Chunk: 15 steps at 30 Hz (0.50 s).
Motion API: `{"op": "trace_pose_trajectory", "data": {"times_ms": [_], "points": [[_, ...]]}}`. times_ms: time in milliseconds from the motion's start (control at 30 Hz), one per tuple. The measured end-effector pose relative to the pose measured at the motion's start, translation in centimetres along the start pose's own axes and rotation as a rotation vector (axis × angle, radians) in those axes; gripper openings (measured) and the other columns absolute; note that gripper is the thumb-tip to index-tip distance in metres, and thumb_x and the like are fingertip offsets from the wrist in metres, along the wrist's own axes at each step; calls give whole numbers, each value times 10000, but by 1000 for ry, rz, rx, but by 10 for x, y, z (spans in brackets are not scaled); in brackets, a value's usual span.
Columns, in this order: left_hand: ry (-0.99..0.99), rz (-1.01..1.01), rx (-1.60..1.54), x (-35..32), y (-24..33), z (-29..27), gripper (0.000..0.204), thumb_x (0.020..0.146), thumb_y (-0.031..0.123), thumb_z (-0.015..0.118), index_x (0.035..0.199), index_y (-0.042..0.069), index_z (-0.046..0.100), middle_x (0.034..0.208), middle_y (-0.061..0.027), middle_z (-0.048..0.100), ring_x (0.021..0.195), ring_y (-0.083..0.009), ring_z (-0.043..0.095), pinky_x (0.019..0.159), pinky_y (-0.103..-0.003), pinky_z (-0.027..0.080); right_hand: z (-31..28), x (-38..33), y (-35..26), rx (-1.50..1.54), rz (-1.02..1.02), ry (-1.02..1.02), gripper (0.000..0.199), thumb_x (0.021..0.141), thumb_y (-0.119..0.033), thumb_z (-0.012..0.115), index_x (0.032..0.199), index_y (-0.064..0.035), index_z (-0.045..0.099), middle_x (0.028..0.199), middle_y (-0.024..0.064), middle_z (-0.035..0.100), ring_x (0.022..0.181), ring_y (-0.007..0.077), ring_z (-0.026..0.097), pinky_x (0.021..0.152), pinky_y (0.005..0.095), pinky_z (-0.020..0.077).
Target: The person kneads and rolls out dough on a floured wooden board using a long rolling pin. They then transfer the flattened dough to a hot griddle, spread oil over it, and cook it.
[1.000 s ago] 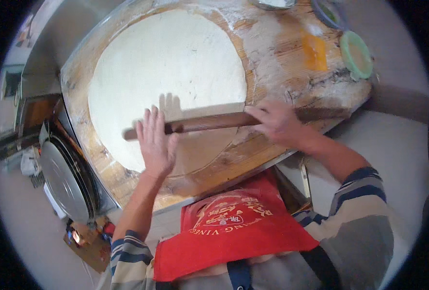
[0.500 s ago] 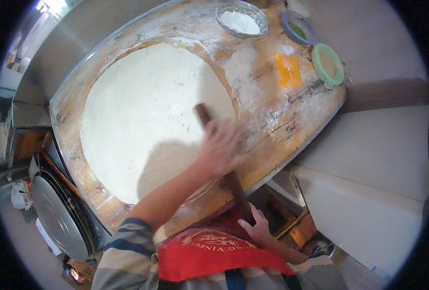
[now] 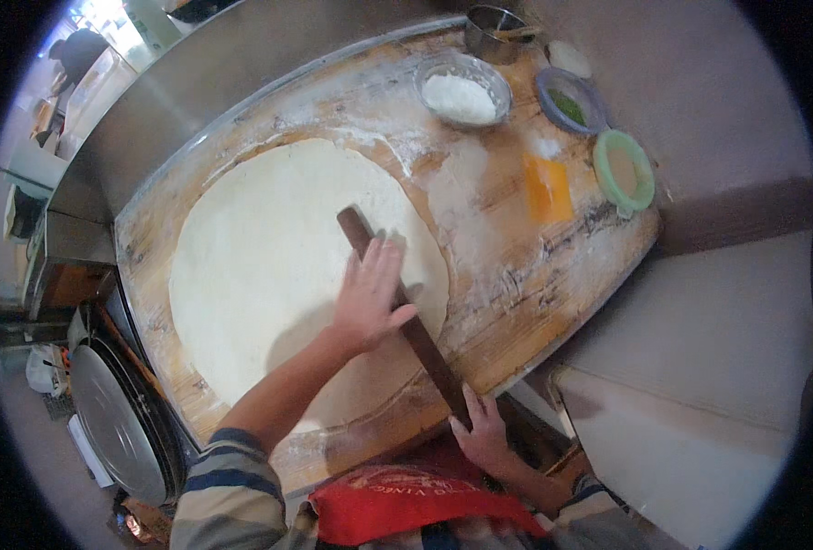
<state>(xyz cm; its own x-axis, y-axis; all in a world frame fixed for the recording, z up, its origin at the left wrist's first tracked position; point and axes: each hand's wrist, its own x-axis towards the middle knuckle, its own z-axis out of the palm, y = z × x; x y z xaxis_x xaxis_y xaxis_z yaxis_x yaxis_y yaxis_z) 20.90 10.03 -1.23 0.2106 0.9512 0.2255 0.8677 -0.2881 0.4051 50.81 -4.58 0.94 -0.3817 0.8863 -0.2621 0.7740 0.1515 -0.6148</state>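
Big round dough sheet (image 3: 278, 275), pale, thin and floury, is lying flat on the wooden board (image 3: 516, 275), filling most of its left half. Dark wooden rolling pin (image 3: 405, 316) is lying diagonally across the sheet's right edge, far end on the dough, near end sticking out past the board's front edge. Left hand (image 3: 368, 298) is pressing palm-down on the pin's middle, fingers straight and only slightly spread, thumb out to the side. Right hand (image 3: 484, 438) is gripping the pin's near end, fingers curled around it. Behind the dough: metal bowl of flour (image 3: 462, 89), green-rimmed dish (image 3: 624, 170), grey-rimmed dish (image 3: 570, 99), orange scraper (image 3: 548, 188) lying flat.
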Motion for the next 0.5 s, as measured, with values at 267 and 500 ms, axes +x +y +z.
{"op": "trace_pose_trajectory", "data": {"times_ms": [267,500], "points": [[162,178,-378,123,62,54,686,959,456,592,1451,-1,452,1518,-223,425,1442,-397,349,1196,-520,254,-21,7,16,-28,12,46,806,819,-186,729,1466,103,347,1226,353,557,1107,498,583,923,529,512],[251,-29,-136,-59,-40,-70,549,925,253,627,1384,-29,525,1481,-252,457,1415,-447,377,1162,-547,300,20,124,-89,153,-190,74,711,819,-180,707,1447,4,430,1131,284,615,1010,442,626,874,507,519]]}}
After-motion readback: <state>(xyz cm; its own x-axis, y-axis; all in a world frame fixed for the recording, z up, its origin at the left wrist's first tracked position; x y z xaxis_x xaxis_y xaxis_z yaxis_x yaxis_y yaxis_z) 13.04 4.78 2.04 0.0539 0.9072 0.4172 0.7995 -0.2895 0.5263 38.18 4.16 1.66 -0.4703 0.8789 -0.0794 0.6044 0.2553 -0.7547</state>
